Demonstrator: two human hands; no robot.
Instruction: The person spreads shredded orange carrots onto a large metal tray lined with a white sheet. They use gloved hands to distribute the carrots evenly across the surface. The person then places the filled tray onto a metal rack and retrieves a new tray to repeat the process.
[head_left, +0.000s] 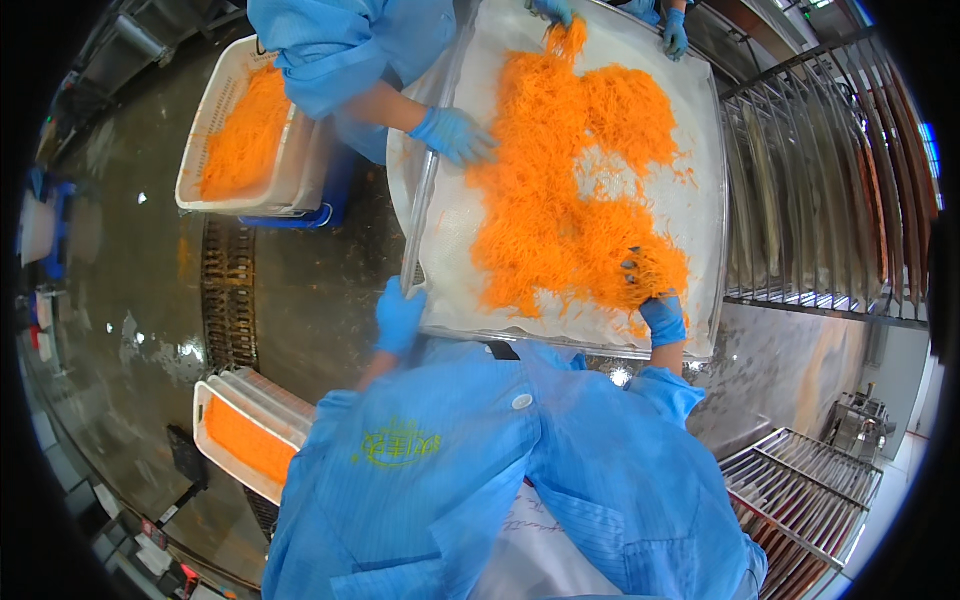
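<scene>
Shredded carrot (540, 172) lies in an uneven layer on a white-lined metal tray (450, 262). My left hand (400, 311), in a blue glove, is closed around the tray's near left corner. At the near right, my right hand (660, 307), also gloved, reaches into the carrot shreds; its fingers are spread and partly covered by them. A co-worker's gloved hand (454, 136) touches the left edge of the pile. Another gloved hand (553, 10) at the far side is at a raised clump of shreds, and a further one (675, 35) is by the far right corner.
A white basket of shredded carrot (191, 169) stands at the left by a blue container (330, 214). Another carrot-filled basket (201, 420) is at the lower left. Metal racks with trays stand at the right (825, 311) and lower right (802, 480). A floor drain grate (229, 292) crosses the wet floor.
</scene>
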